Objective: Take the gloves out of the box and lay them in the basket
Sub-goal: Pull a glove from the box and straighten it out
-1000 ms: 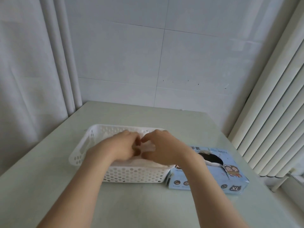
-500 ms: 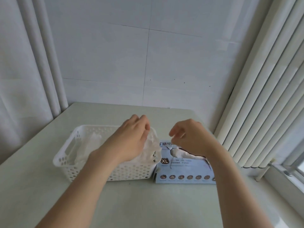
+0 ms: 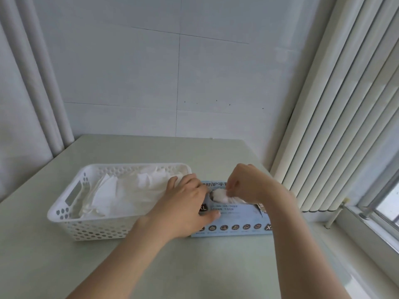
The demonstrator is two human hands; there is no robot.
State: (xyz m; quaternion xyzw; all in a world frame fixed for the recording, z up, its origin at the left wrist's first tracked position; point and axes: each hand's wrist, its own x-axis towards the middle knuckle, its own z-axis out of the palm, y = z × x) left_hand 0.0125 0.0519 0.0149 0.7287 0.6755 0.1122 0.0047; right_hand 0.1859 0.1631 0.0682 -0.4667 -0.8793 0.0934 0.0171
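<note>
Left of the box (image 3: 235,221), the basket (image 3: 71,210) already held several gloves (image 3: 129,190). Both hands had come back over: left hand (image 3: 185,210) flat on the box lid, fingers spread, right hand (image 3: 250,184) pinching the next glove (image 3: 220,194) at the slot. Nothing blocked the worktop (image 3: 54,266).

Both forearms bare, no sleeves; L hand (image 3: 185,209) & R hand (image 3: 252,184) ungloved.
</note>
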